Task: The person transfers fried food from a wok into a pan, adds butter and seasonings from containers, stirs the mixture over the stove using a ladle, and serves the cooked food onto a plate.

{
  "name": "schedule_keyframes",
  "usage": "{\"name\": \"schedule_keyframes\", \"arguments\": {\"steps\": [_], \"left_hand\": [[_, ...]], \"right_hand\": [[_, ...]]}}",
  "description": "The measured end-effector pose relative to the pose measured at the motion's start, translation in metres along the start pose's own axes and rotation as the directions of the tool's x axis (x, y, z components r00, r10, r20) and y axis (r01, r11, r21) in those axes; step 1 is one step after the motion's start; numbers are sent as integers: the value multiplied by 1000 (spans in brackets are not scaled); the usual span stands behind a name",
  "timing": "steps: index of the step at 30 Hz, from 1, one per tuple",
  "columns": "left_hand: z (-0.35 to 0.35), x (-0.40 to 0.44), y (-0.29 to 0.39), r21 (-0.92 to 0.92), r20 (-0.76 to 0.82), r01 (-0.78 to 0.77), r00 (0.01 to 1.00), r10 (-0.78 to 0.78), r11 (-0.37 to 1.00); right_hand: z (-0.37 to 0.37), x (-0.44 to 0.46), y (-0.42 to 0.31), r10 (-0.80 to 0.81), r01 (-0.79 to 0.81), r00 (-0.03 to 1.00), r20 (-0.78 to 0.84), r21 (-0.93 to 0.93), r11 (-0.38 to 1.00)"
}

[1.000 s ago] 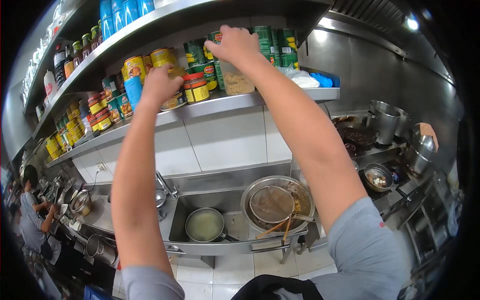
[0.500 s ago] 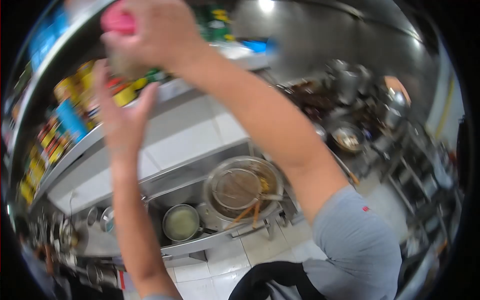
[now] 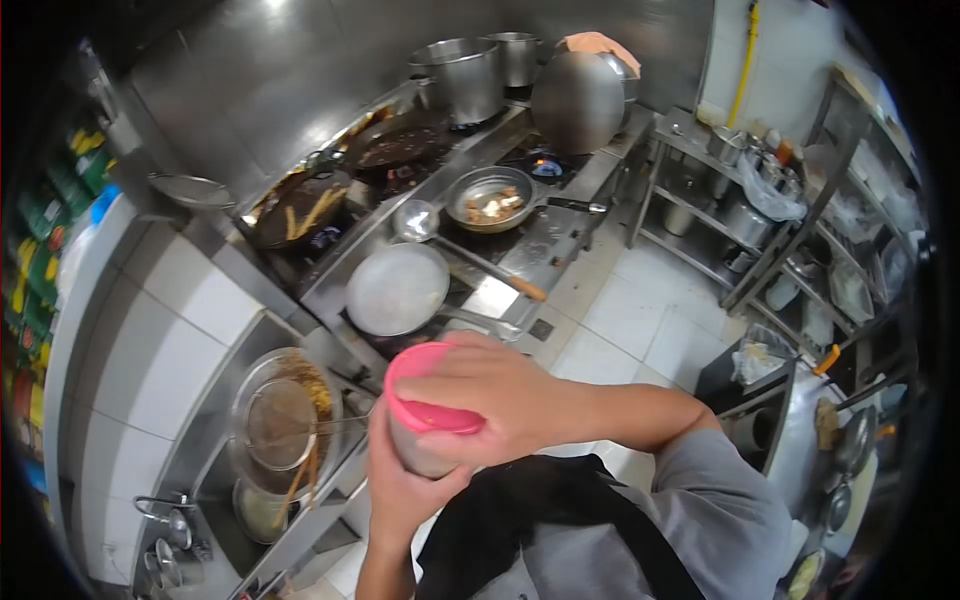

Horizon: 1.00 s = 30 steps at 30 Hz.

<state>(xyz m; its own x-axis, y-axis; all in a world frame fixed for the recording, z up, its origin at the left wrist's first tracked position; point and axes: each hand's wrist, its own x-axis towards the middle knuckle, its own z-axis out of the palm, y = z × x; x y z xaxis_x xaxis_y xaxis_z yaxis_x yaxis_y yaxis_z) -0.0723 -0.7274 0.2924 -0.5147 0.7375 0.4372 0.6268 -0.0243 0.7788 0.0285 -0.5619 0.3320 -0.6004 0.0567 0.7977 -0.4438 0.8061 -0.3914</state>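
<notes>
In front of my chest I hold a jar (image 3: 415, 455) with a bright pink lid (image 3: 408, 372). My left hand (image 3: 402, 495) is wrapped round the jar's pale body from below. Across the top lies my right hand (image 3: 505, 400), its fingers curled on the lid and over its edge. What the jar holds is hidden. Just beyond it on the stove is a pale, flat-looking pan (image 3: 398, 288).
A small frying pan (image 3: 490, 200) with pieces of food sits on the stove near a lit flame (image 3: 545, 165). A ladle (image 3: 418, 220) lies between the pans. Left is a large bowl (image 3: 240, 420) with a strainer (image 3: 282, 425). Metal shelves (image 3: 690, 195) stand right.
My view has swung right, from the shelf of cans to the stove. The jar has come down from the shelf to my chest; my left hand, apart from it before, now grips its body.
</notes>
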Motion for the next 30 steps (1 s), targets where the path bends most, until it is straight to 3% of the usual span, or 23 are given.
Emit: {"name": "schedule_keyframes", "arguments": {"steps": [2, 3, 4, 5, 7, 9, 11, 14, 15, 16, 18, 19, 21, 23, 25, 28, 30], "left_hand": [[41, 9, -22, -213, 262, 43, 965, 15, 976], [59, 20, -30, -224, 267, 51, 964, 11, 973], [77, 37, -34, -355, 384, 60, 919, 87, 933], [92, 54, -34, -475, 476, 81, 861, 178, 876], [114, 85, -31, -467, 493, 143, 862, 122, 873], [137, 123, -41, -414, 433, 183, 901, 16, 892], [164, 165, -64, -406, 336, 273, 932, -136, 872], [196, 229, -126, -26, 124, 189, 975, -184, 982], [207, 247, -145, 126, 68, 168, 982, -178, 978], [217, 265, -163, 123, 81, 170, 980, -181, 978], [235, 295, -185, 451, -4, 110, 993, -122, 886], [244, 305, -191, 450, 4, 108, 992, -123, 887], [258, 329, -197, 641, 36, 167, 968, -246, 749], [277, 344, -226, 694, 58, 147, 964, -258, 705], [293, 353, -249, 825, 174, 44, 928, -328, 563], [303, 359, -249, 784, 124, 121, 930, -345, 609], [305, 360, -255, 804, 155, 68, 935, -318, 591]], "right_hand": [[-50, -30, 11, 73, -72, 997, 32, -30, 997], [-78, -39, 16, 124, -121, 991, 49, -53, 991], [-104, -47, 21, 168, -163, 984, 66, -76, 984], [-125, -54, 27, 190, -191, 981, -25, -74, 979], [-156, -66, 36, 207, -215, 972, -111, -62, 975], [-176, -86, 38, 567, -510, 762, -314, 248, 824], [-188, -107, 47, 579, -564, 746, -328, 150, 812], [-196, -153, 71, 619, -675, 697, -362, -37, 737], [-196, -169, 78, 646, -724, 668, -370, -122, 679], [-197, -180, 83, 717, -796, 584, -380, -98, 597], [-199, -206, 99, 760, -849, 511, -402, -97, 519], [-203, -214, 108, 789, -887, 448, -421, -97, 452], [-214, -223, 125, 794, -900, 421, -438, -90, 427], [-223, -225, 144, 805, -914, 390, -447, -79, 398], [-235, -219, 166, 821, -928, 358, -445, -74, 365], [-251, -208, 199, 820, -924, 371, -436, -83, 374], [-262, -198, 223, 840, -930, 354, -411, -57, 364]]}}
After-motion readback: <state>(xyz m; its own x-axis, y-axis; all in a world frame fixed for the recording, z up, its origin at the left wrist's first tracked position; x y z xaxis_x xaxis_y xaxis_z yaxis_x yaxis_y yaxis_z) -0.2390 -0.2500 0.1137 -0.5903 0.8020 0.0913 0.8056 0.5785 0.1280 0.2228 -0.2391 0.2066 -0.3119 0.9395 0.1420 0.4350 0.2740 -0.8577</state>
